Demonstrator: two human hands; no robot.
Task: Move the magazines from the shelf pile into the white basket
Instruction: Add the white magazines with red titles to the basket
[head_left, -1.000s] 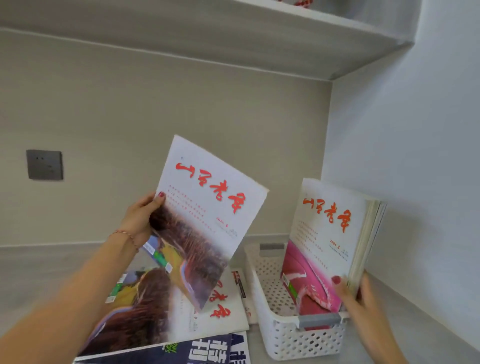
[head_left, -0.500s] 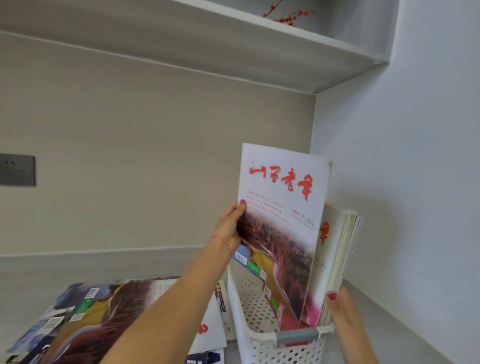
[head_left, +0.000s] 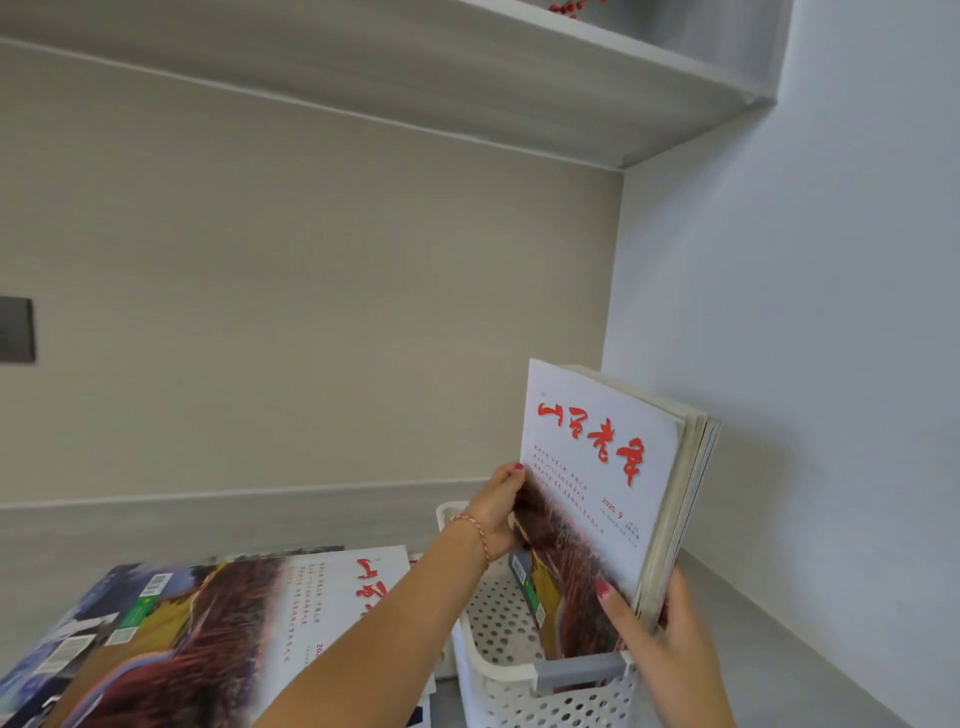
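Head view: magazines (head_left: 602, 483) hide white basket (head_left: 498, 680) interior.

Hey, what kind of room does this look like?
Probably a home study or storage nook: a built-in shelf above a grey counter, a wall socket, and magazines beside a white basket.

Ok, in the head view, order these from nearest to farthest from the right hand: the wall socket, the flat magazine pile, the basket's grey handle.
From the right hand:
1. Grey handle of the white basket, just left of the hand at the near rim.
2. Flat magazine pile, lower left on the counter.
3. Wall socket, far left edge on the back wall.
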